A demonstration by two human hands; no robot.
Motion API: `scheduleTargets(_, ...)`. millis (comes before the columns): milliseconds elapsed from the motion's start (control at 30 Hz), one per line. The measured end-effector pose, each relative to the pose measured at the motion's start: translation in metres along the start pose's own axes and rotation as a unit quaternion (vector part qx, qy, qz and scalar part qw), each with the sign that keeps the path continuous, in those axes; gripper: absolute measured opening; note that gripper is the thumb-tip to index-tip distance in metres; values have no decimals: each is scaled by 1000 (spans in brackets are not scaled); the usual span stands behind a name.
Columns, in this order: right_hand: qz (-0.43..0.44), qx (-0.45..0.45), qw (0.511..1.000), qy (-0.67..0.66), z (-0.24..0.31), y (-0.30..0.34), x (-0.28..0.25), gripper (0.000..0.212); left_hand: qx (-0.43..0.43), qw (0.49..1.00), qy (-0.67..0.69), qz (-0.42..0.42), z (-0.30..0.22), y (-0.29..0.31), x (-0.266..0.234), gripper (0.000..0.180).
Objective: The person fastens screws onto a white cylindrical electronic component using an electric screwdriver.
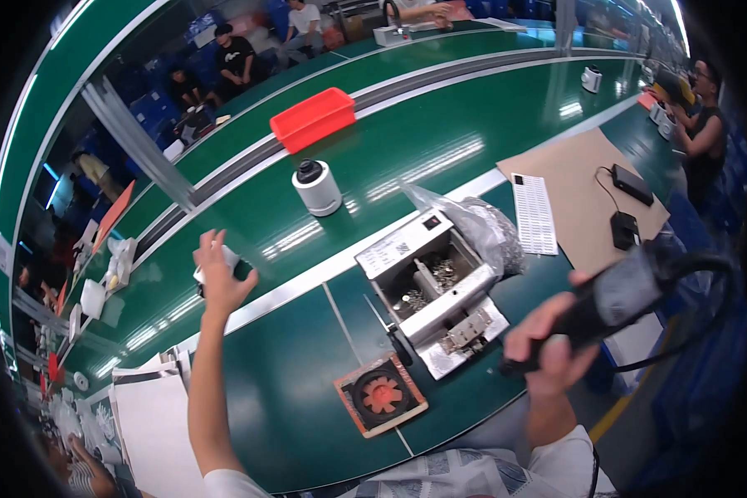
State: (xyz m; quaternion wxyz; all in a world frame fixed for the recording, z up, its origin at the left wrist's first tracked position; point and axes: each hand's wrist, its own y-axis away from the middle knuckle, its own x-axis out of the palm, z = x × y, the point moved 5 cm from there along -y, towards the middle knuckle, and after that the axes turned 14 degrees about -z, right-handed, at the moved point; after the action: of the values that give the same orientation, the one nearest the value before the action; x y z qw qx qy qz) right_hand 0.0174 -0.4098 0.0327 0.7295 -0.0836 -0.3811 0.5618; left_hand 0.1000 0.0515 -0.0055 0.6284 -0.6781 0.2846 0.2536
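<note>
My left hand (222,278) is stretched over the green belt at the left, its fingers extended and the thumb spread wide. Beneath it lies a white device (231,258) with dark parts, mostly hidden by the hand; I cannot tell whether they touch. In my right hand (548,344) is a thick black electric screwdriver (627,292), its tip pointing left and its cable looping at the right. Left of that hand stands a metal screw feeder box (432,319) with small screws inside. Another white cylindrical device (317,191) with a black top stands on the belt.
A square fixture with an orange fan-shaped centre (382,395) lies on the bench near me. A clear plastic bag (494,232) rests behind the box. Cardboard (585,187) carries a label sheet (535,214) and black adapters (632,184). A red bin (314,119) stands beyond; co-workers sit around.
</note>
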Motion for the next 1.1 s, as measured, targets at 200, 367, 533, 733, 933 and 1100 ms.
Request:
scheduleTargets(200,-75,93,988,-101,19,3,-23,69,-250,927,273,-52,7,-38,115,114)
scheduleTargets(367,-31,55,997,-33,33,29,-62,92,-317,850,420,11,-41,-45,163,123)
scheduleTargets(533,18,104,993,-55,36,38,-68,95,-263,910,320,-9,-45,-44,150,103)
scheduleTargets(733,27,141,977,-156,19,33,-44,104,-176,876,449,-28,-30,-40,4,85)
scheduleTargets(933,-2,131,973,-191,14,30,-17,98,-110,856,505,5,-99,38,-118,88)
scheduleTargets(1100,-8,95,983,-155,21,28,31,85,-68,844,511,150,-189,93,-136,89)
